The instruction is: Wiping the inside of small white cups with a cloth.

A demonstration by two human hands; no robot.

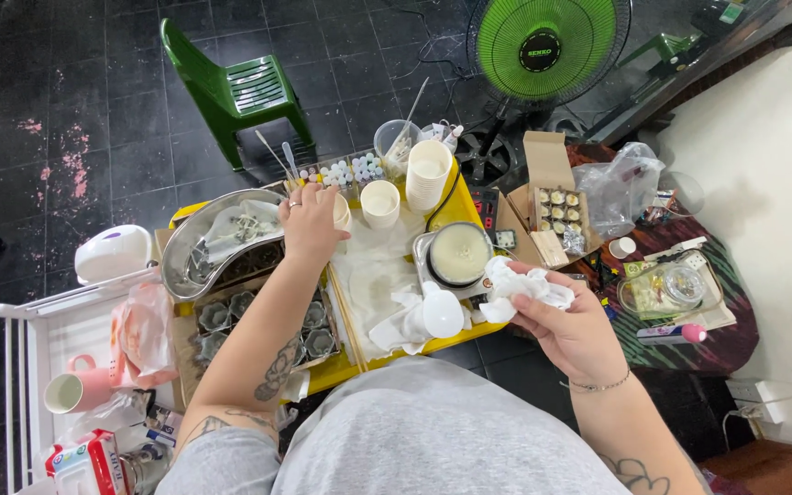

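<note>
Now left hand [309,225] fingers grip a small cup [341,211]; right hand [568,321] fingers clutch crumpled tissue [524,286].

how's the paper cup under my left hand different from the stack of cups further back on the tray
The cup under the left hand is mostly hidden by the fingers; the stack of cups stands in full view, untouched. The cup is a single one and sits low; the stack is several nested cups and rises much taller. The cup is near the metal kidney dish; the stack stands further back beside the clear plastic cup. Both are pale, upright, and open at the top.
</note>
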